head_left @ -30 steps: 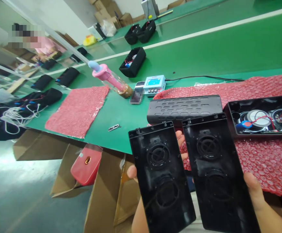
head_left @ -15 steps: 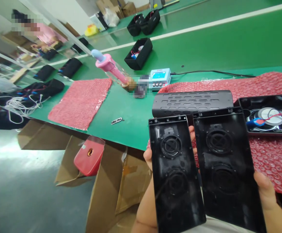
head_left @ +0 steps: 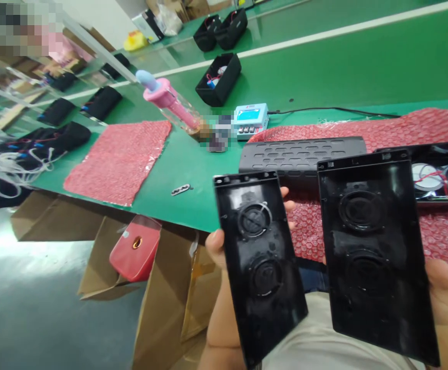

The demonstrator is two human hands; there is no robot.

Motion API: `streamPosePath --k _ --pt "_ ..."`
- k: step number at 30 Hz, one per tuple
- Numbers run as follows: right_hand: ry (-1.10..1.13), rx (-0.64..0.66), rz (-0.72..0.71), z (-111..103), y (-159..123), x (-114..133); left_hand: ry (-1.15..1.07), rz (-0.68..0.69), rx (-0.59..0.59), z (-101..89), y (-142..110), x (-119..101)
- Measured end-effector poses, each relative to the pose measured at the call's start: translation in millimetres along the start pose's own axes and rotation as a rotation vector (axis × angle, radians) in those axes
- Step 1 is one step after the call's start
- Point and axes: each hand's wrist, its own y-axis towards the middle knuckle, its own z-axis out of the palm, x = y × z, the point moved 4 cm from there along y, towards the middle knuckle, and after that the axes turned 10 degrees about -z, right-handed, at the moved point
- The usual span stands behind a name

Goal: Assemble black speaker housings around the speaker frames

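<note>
My left hand [head_left: 217, 246] grips a black plastic speaker housing half [head_left: 260, 252], its thumb on the near edge and fingertips showing past the far edge. In my right hand [head_left: 443, 288] is a second, similar black housing half [head_left: 374, 246]; the fingers behind it are mostly hidden. Both panels are held up, tilted, their hollow inner sides with two round speaker rings facing me. Behind them a dark speaker shell with a slotted grille [head_left: 301, 154] lies on red bubble wrap [head_left: 304, 226]. An open shell with speaker drivers and red wires [head_left: 435, 177] sits at the right.
A light blue meter [head_left: 250, 121] with a cable stands by a pink-lidded bottle [head_left: 173, 105]. A small metal strip [head_left: 180, 190] lies on the green table [head_left: 201, 205]. Cardboard boxes [head_left: 162, 288] and a red bag [head_left: 137, 252] are below its edge. A co-worker is at the far left.
The two housing halves have moved apart: the left one leftward, the right one slightly right and up. The view has shifted a little, and more of my lap shows between them.
</note>
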Motion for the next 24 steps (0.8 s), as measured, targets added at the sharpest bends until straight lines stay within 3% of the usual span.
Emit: streamPosePath --k 3,5,7,9,11,12,14,17,19,22,24 --pt "0.008 -0.018 -0.065 1 5 19 0.159 0.183 0.011 -8.6 -12 -22" --pt "0.015 -0.085 -0.082 -3 5 31 0.471 0.347 -0.028 -5.9 -15 -38" --pt "0.015 -0.197 -0.117 -10 3 43 0.911 0.413 -0.003 6.2 -10 -45" --pt "0.022 -0.336 -0.301 -19 0 60 1.297 0.420 0.070 21.4 2 -43" --pt "0.035 -0.444 -0.545 -27 -6 76 1.530 0.434 0.157 36.8 18 -35" --pt "0.041 -0.482 -0.608 -30 -9 81 1.606 0.449 0.201 44.2 26 -30" --pt "0.046 -0.523 -0.605 -34 -14 87 1.733 0.474 0.287 57.6 41 -15" --pt "0.020 -0.491 -0.536 -32 -19 89 1.829 0.523 0.354 75.5 55 3" --pt "-0.035 -0.461 -0.546 -28 -21 89 1.769 0.636 0.317 89.3 54 7" --pt "-0.283 -0.395 -0.598 -21 -25 88 1.509 0.974 0.257 113.4 40 7" --pt "-0.604 -0.259 -0.584 -15 -29 91 1.316 1.169 0.303 126.4 30 7"
